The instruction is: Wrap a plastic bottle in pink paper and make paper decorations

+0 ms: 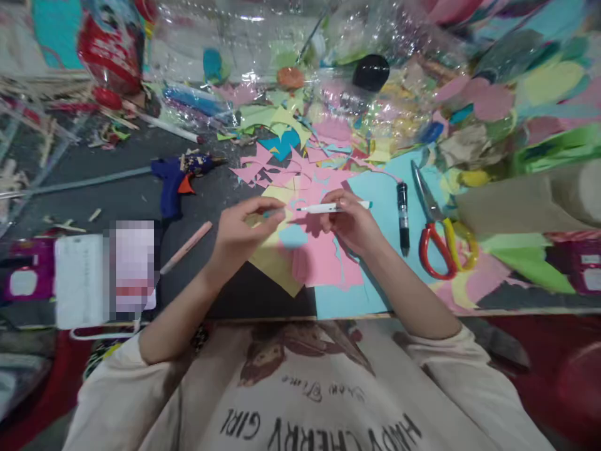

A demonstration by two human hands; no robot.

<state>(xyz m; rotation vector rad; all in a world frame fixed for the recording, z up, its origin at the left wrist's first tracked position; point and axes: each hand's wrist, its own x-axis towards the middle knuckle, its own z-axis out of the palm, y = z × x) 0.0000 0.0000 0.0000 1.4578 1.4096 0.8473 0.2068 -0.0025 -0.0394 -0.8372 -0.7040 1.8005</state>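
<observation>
My right hand (345, 216) grips a white marker (319, 208) with teal ends, held level with its tip pointing left. Facing that tip is my left hand (248, 228), thumb and forefinger brought together. Whatever sits between those fingertips is too small to make out. Beneath both hands lie pink paper (322, 257), a yellow sheet (277, 269) and a light blue sheet (370, 294), with small cut pieces on top. To the right of my right hand are a black pen (402, 219) and scissors (436, 232) with one red and one yellow handle.
A blue glue gun (173, 178) and a pink pen (188, 246) lie left of my hands. Farther left are a white card holder (79, 279) and a purple box (30, 269). Pink scraps (263, 166) and clear plastic (263, 37) crowd the back; a cardboard tube (511, 197) lies right.
</observation>
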